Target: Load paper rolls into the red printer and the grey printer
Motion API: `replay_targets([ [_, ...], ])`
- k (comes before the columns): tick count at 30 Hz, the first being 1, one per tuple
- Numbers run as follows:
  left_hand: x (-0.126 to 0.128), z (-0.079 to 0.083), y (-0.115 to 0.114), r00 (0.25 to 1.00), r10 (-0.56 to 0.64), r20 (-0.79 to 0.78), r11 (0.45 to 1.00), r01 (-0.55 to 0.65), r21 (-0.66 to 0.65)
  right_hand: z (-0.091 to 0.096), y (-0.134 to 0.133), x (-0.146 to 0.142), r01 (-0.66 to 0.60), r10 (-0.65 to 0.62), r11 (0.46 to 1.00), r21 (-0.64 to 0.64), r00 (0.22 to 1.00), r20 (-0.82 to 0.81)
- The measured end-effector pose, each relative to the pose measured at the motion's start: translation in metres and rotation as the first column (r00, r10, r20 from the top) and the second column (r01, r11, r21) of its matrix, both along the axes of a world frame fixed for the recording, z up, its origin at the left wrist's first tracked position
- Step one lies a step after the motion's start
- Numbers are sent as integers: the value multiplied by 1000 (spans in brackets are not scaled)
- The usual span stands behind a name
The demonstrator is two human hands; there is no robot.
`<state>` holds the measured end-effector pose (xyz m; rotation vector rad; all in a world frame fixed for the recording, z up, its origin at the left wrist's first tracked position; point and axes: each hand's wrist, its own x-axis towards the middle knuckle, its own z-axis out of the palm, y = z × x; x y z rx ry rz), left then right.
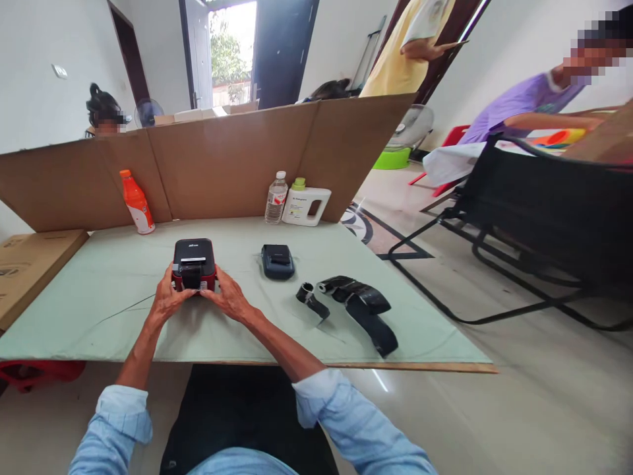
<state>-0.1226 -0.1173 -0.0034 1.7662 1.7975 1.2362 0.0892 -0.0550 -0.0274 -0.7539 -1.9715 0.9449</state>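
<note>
A small black and red device [194,262], like a label printer, stands on the pale green table top [113,290]. My left hand [167,297] grips its near left side with the fingers curled round it. My right hand [228,295] presses against its near right side, fingers closed on the front. To the right lie a second dark blue-black device [277,260], a small black roll [311,300] and a long unrolled strip of black ribbon [363,309].
A cardboard screen [222,152] walls the table's back. Against it stand an orange bottle [137,202], a clear water bottle [275,197] and a white jug [306,204]. A cardboard box [30,270] sits left; a black folding chair [539,224] stands right. Other people are behind.
</note>
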Motion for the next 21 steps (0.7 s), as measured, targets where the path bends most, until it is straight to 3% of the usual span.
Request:
replay_targets([
  [5, 64, -15, 19, 995, -65, 72, 998, 64, 12, -20, 4, 63, 190, -190, 982, 11, 981, -40],
  [8, 89, -25, 26, 986, -136, 94, 991, 134, 26, -34, 8, 87, 248, -247, 968, 26, 968, -44],
  [14, 82, -38, 30, 981, -170, 90, 984, 164, 70, -60, 7, 92, 330, -325, 942, 68, 943, -75],
  [21, 72, -22, 24, 984, -176, 7, 970, 172, 171, -70, 7, 86, 368, -365, 921, 130, 930, -43],
])
